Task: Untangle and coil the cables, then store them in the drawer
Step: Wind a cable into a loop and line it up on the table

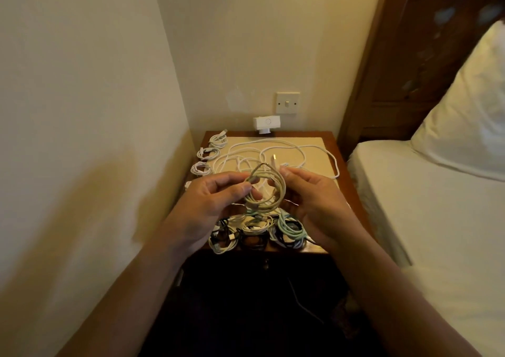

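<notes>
Above the nightstand (338, 149), left hand (216, 201) and right hand (314, 195) pinch the coiled cable (266, 190) with curled fingers.

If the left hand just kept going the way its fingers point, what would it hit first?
The left hand points rightward and already grips the coil; beyond it, likely the right hand, though depth is unclear.
</notes>
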Tool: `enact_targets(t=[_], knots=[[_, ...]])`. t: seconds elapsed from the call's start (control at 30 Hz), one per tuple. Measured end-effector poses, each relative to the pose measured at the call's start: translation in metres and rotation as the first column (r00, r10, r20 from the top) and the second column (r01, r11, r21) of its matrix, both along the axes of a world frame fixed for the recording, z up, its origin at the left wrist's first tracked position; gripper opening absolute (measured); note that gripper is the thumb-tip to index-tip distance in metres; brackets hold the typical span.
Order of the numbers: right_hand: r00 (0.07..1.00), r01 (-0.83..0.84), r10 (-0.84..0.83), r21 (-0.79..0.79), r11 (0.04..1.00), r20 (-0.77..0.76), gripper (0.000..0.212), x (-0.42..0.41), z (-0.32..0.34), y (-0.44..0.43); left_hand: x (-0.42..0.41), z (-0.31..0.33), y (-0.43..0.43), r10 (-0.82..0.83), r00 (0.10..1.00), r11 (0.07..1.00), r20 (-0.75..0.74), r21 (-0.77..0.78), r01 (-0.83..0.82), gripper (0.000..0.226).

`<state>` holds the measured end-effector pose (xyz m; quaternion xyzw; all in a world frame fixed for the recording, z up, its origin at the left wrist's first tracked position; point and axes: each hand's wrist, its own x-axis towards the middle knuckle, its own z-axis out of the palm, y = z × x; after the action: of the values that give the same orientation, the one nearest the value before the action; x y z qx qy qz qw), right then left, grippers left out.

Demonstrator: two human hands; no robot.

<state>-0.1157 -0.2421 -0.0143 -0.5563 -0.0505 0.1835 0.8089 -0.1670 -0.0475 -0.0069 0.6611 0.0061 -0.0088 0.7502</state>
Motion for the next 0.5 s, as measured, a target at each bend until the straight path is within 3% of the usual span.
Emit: enact_targets(t=[0.17,0.3,0.37,0.43,0.5], knots=[[0.993,0.117,-0.118,0.021,0.993,0.025,0.017,-0.005,-0.001,-0.007,-0.013,-0.011,-0.008,0.078,0.995,0.995,-0.068,0.064,-0.074,0.02],[0.966,0.098,-0.071,-0.097,0.99,0.25,0.02,-0.014,0.003,-0.007,-0.016,-0.007,-0.015,0.146,0.987,0.972,-0.06,0.197,-0.132,0.018],[0.884,0.116,0.006,-0.231,0.966,0.468,0.022,-0.019,0.005,-0.008,-0.015,-0.003,-0.013,0.172,0.985,0.946,-0.027,0.283,-0.157,0.019],[0.726,0.213,0.187,-0.475,0.854,0.662,0.024,-0.019,0.005,-0.012,-0.013,0.0,-0.008,0.17,0.986,0.896,0.003,0.417,-0.155,0.017],[0.627,0.284,0.366,-0.639,0.715,0.688,0.026,-0.018,0.007,-0.015,-0.014,0.002,-0.004,0.163,0.987,0.874,-0.012,0.467,-0.138,0.015]])
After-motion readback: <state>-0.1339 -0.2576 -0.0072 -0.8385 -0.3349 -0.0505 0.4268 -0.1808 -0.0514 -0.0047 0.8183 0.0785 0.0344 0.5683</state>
